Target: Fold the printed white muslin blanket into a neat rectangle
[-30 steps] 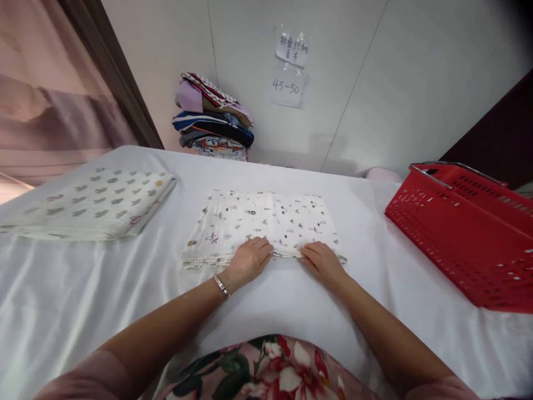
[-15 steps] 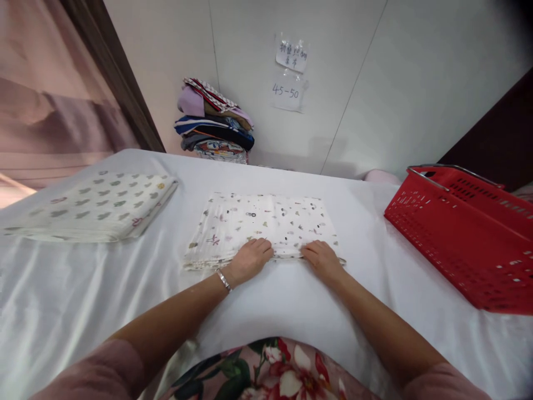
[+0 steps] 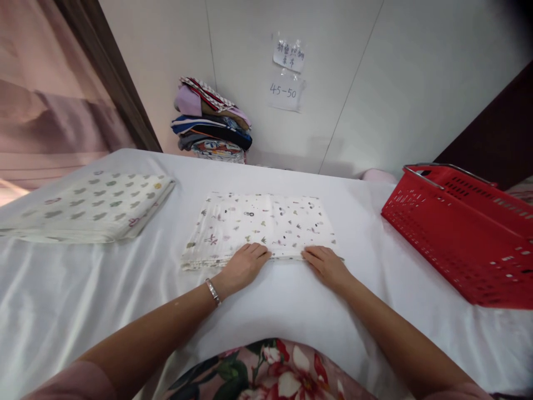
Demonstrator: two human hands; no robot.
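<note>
A folded white cloth [image 3: 266, 219] with small scattered prints lies flat on the white-covered table in front of me, its layered fold edges showing along the near side. My left hand [image 3: 245, 264] is closed over the near edge, left of its middle, with a silver bracelet on the wrist. Closer to the right corner, my right hand [image 3: 327, 264] grips the same edge, fingers on top and pointing inward. The undersides of both hands are hidden. Off to the left rests another folded cloth [image 3: 100, 203], cream with rows of grey-green shapes.
On the right side stands a red plastic basket [image 3: 453, 244] with a metal handle. A pile of folded fabrics [image 3: 212, 122] rises beyond the table's far edge. Paper signs [image 3: 286, 91] hang on the wall, and a pink curtain [image 3: 54, 100] is at the left.
Both hands have drawn slightly toward me along the near edge, and their fingers look a little straighter. The cloth keeps its folded shape. The view has shifted slightly.
</note>
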